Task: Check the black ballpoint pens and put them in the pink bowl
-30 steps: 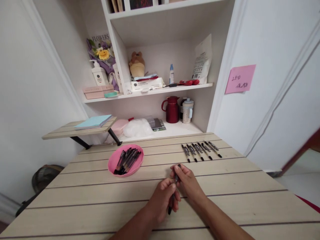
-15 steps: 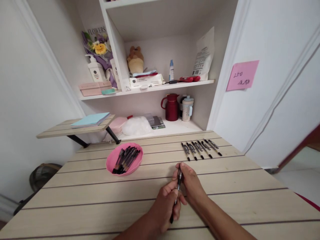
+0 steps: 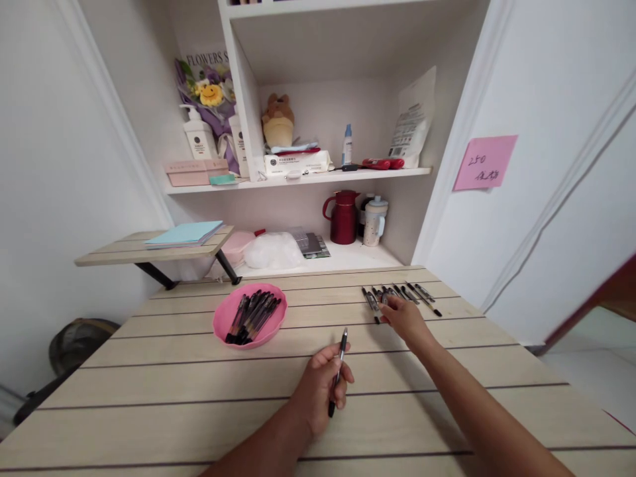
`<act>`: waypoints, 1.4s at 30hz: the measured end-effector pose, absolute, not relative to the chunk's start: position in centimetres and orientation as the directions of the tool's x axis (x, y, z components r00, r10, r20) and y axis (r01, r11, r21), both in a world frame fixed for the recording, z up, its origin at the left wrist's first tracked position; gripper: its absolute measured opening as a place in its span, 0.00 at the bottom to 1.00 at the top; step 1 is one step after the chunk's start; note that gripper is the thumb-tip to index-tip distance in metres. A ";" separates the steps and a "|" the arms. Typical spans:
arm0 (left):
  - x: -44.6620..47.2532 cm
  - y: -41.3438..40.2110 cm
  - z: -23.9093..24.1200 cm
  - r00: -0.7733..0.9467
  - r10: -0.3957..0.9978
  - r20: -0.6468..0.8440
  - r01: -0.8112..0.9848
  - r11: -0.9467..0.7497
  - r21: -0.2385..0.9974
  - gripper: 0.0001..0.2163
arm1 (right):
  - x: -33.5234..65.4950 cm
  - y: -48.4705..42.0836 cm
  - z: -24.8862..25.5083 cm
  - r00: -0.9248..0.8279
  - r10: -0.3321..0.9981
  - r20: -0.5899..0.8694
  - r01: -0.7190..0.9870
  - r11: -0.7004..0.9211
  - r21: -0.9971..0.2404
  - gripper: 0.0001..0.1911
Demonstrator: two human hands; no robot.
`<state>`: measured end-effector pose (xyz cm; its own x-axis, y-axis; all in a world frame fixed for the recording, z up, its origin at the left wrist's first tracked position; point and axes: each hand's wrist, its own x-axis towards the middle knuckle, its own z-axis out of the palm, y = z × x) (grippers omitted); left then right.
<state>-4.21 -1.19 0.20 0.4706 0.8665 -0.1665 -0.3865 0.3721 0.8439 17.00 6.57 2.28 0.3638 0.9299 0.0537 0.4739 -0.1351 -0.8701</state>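
My left hand (image 3: 325,384) is closed around a black pen (image 3: 340,361), held upright over the wooden table (image 3: 189,397). My right hand (image 3: 405,319) reaches forward to the left end of a row of several black pens (image 3: 417,297) lying side by side on the table. Its fingertips are pinched together on that row, and what they hold is hidden. A pink bowl (image 3: 221,326) with several more black pens (image 3: 253,313) sits to the left of my hands.
Behind the table are white shelves with a red jug (image 3: 342,217), a mug (image 3: 374,222), bottles, a plush toy and boxes. A small raised desk (image 3: 124,250) holds blue paper at the left. A pink note (image 3: 484,162) hangs on the right wall.
My right hand has let go of the pen and moved forward to the row of pens. My left hand now holds the pen alone.
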 end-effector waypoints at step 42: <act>-4.4 -0.3 -0.2 0.495 0.856 -0.147 -0.383 0.367 0.848 0.18 | 15.7 7.3 1.3 0.233 0.967 0.099 0.972 -0.227 -0.063 0.17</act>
<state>-4.36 -0.31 -0.17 0.4952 0.8563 -0.1469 -0.3827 0.3668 0.8479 15.71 7.29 1.32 0.2330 0.9674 0.0995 0.9717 -0.2275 -0.0634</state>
